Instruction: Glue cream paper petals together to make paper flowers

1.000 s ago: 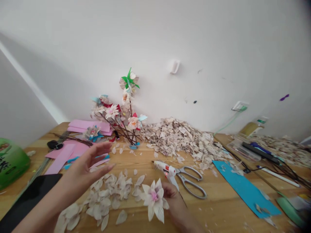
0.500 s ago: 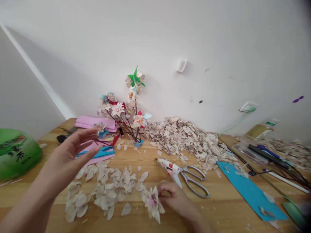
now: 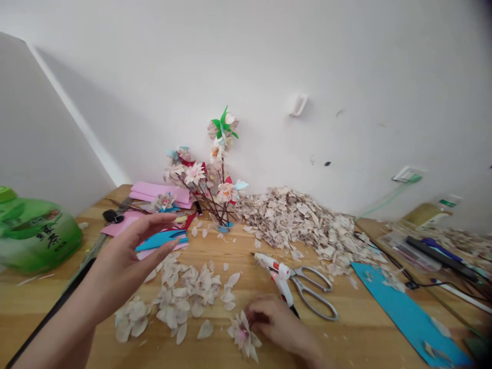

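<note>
My right hand [image 3: 275, 322] is low in the middle, its fingers closed on the back of a flower [image 3: 244, 335] with pale pointed petals and a pink centre. My left hand [image 3: 125, 259] is raised at the left, thumb and fingers apart with nothing between them. Below it and to its right lie loose dried petals [image 3: 188, 289] on the wooden table [image 3: 215, 251]. Just beyond my right hand is a white and orange glue gun [image 3: 277, 269] with a small red light. Silver-handled scissors [image 3: 317, 297] lie against it.
Several finished flowers on brown stems [image 3: 225, 192] stand in a clear container at the back. A large heap of dried petals [image 3: 295, 215] lies against the wall. Blue sheet [image 3: 407, 307] is at right, pink sheets [image 3: 161, 192] at back left, and a green jug [image 3: 42, 233] at far left.
The view has swung slightly left, so the scene sits further right. My right hand still holds the flower, now turned a little. My left hand remains raised, its fingers apart.
</note>
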A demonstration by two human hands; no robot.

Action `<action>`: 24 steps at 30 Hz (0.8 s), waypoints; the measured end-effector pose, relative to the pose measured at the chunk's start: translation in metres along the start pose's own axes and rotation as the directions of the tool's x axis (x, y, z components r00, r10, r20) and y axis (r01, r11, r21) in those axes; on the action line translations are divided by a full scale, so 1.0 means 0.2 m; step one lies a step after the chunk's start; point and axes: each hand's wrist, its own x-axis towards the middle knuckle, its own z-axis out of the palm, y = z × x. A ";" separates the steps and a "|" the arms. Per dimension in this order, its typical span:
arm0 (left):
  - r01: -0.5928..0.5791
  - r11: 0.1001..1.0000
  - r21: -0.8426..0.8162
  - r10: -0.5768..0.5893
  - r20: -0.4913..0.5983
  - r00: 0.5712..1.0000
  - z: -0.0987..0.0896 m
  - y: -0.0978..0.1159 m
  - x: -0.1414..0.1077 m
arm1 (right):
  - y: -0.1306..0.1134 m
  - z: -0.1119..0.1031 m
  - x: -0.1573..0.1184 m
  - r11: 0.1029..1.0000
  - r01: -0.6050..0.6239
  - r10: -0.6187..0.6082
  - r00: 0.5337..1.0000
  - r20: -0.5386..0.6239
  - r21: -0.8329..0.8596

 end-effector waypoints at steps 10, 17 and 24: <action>-0.126 0.964 0.236 0.033 0.362 0.932 0.15 -0.05 -0.03 | 0.01 -0.02 -0.04 0.998 -0.009 0.009 1.000 -0.005 0.060; -0.182 0.888 0.423 -0.135 0.617 0.775 0.22 -0.16 -0.01 | 0.04 -0.01 -0.03 0.994 -0.010 0.022 0.994 -0.107 0.108; -0.181 0.865 0.468 -0.170 0.612 0.772 0.20 -0.27 0.03 | 0.07 0.01 0.00 0.997 -0.014 0.036 0.960 -0.278 0.079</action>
